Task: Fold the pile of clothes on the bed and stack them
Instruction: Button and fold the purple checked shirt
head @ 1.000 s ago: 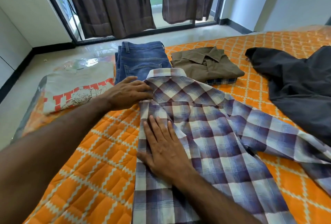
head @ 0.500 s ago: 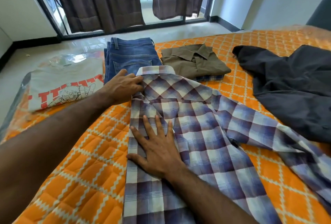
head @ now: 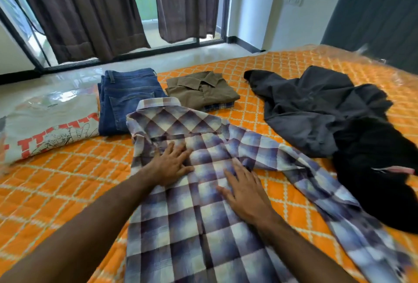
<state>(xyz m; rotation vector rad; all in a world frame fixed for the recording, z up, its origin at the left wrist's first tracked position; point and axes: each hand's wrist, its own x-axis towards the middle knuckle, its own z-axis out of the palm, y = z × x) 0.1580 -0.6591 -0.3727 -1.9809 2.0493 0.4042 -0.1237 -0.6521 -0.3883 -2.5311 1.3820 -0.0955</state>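
Head: 2 hands flat on 1 plaid shirt (head: 199,203).

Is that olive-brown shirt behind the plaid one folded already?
Folded. The olive-brown shirt lies as a compact rectangle, collar on top, on another folded plaid garment.

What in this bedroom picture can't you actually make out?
- Plaid shirt, head view: its hem is cut off by the bottom edge.
- Checked garment: mostly hidden under the folded olive shirt.
- T-shirt print: partly folded under, unreadable.
- Left hand and right hand: motion-blurred.
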